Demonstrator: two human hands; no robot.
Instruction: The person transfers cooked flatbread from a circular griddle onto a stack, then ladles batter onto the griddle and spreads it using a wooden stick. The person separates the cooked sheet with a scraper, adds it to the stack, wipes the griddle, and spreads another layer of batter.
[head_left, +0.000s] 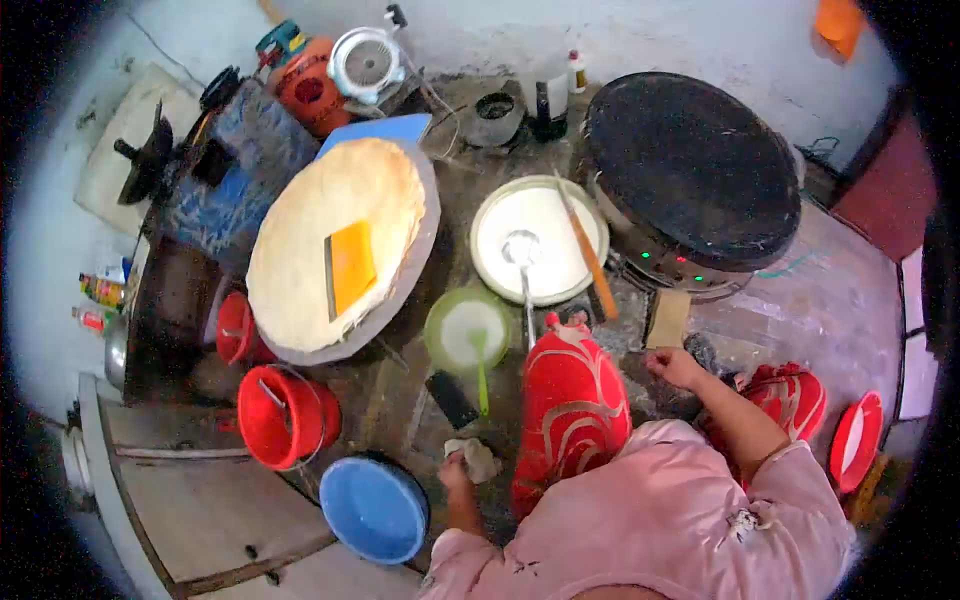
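Observation:
My left hand (457,472) is closed on a pale crumpled cloth (476,459), held low beside the blue basin (345,505). Over by the tan block (668,318), my right hand (676,368) has its fingers curled; whatever they may hold is hidden. A round black griddle (690,165) with lit indicators stands beyond it. White batter fills a wide pot (482,275) in front of me, with a metal ladle (528,290) in it and a wooden stick (592,255) across its rim. To the left, a yellow scraper (352,270) rests on a tall stack of thin pancakes (300,230).
A green bowl (432,335) with a green spoon (482,385) and a dark flat rectangle (452,400) lie near my knee. Red buckets (285,440) stand left, a red container (856,440) right. A small fan (366,62) and gas cylinder (308,90) are behind.

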